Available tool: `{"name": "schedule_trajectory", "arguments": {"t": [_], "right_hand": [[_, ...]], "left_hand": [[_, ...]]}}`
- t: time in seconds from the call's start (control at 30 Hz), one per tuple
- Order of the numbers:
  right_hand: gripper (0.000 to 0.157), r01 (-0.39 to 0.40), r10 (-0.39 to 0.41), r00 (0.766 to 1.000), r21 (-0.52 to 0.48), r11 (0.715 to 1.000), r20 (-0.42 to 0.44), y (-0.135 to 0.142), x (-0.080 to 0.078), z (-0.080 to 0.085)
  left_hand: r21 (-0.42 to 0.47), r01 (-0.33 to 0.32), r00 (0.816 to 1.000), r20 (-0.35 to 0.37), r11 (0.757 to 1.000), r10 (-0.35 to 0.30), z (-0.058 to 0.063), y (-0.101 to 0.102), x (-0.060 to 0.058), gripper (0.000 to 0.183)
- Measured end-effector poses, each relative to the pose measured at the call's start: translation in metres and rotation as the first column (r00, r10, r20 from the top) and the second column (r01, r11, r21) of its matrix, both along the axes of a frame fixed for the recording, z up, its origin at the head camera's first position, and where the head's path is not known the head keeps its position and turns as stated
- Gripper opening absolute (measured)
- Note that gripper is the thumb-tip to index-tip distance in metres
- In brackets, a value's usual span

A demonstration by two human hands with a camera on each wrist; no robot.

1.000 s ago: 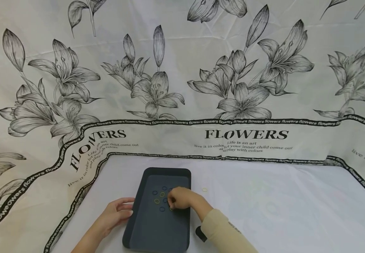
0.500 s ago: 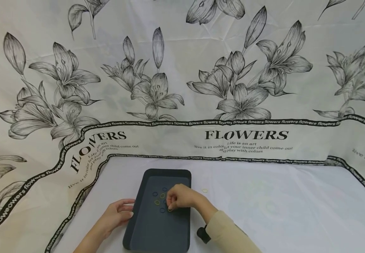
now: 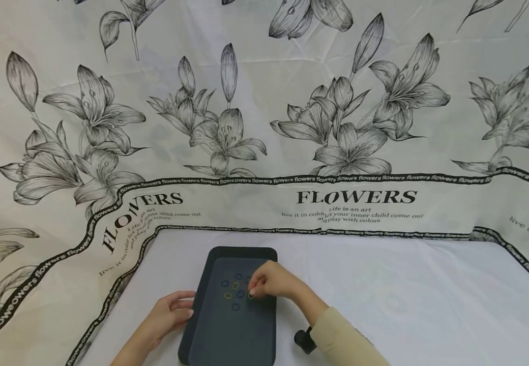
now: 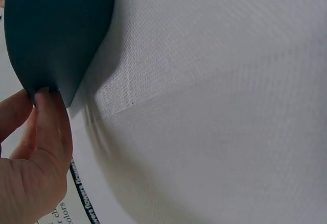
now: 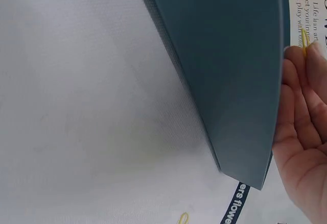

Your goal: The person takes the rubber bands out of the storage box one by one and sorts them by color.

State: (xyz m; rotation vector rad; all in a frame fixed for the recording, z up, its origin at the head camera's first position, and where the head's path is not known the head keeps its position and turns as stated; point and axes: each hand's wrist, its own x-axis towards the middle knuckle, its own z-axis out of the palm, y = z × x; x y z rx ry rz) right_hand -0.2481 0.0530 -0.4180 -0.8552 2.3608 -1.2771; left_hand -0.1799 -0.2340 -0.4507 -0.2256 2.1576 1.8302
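Observation:
A dark blue-grey tray (image 3: 228, 335) lies lengthwise on the white cloth. My left hand (image 3: 169, 313) grips its left side; in the left wrist view the thumb and fingers (image 4: 48, 127) pinch the wall's edge. Over the right part of the tray, my right hand (image 3: 271, 280) pinches a yellow rubber band (image 5: 304, 40) between thumb and index finger. Several thin bands, yellow (image 3: 231, 296) and dark blue (image 3: 235, 310), lie spread on the tray floor left of that hand. The fingers partly cover one dark band near the tray's right side.
Another yellow band (image 5: 183, 218) lies on the white cloth (image 3: 406, 305) outside the tray. A small black object (image 3: 304, 341) shows beside the right sleeve (image 3: 344, 338). A flower-printed curtain (image 3: 255, 203) stands behind the table.
My right hand has shifted up and to the right with the yellow rubber band, uncovering a blue band. Its wrist now hides the loose band on the cloth. My left hand stays on the tray.

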Motion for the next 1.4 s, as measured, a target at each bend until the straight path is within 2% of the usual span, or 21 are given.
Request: {"name": "schedule_trajectory", "arguments": {"t": [0.3,0.57,0.83,1.13,1.4], "right_hand": [[0.006,0.114,-0.106,0.99,-0.08,0.99,0.098,0.015,-0.005,0.004],[0.008,0.227,-0.206,0.963,-0.112,0.968,0.173,0.035,-0.01,0.003],[0.008,0.279,-0.269,0.956,-0.084,0.957,0.118,0.055,-0.015,0.002],[0.008,0.319,-0.319,0.947,0.0,0.948,0.037,0.071,-0.014,-0.006],[0.006,0.368,-0.369,0.928,0.021,0.929,0.049,0.083,-0.015,-0.01]], "left_hand": [[0.037,0.053,0.998,-0.022,0.998,-0.052,-0.001,-0.002,0.001,0.052],[0.074,0.07,0.998,-0.013,0.995,-0.069,-0.003,-0.004,0.002,0.053],[0.063,0.062,0.998,-0.014,0.996,-0.061,-0.002,-0.005,0.0,0.054],[0.073,0.061,0.998,-0.001,0.995,-0.061,-0.002,-0.005,0.002,0.055],[0.064,0.048,0.999,0.003,0.997,-0.048,-0.001,-0.004,0.001,0.054]]}}
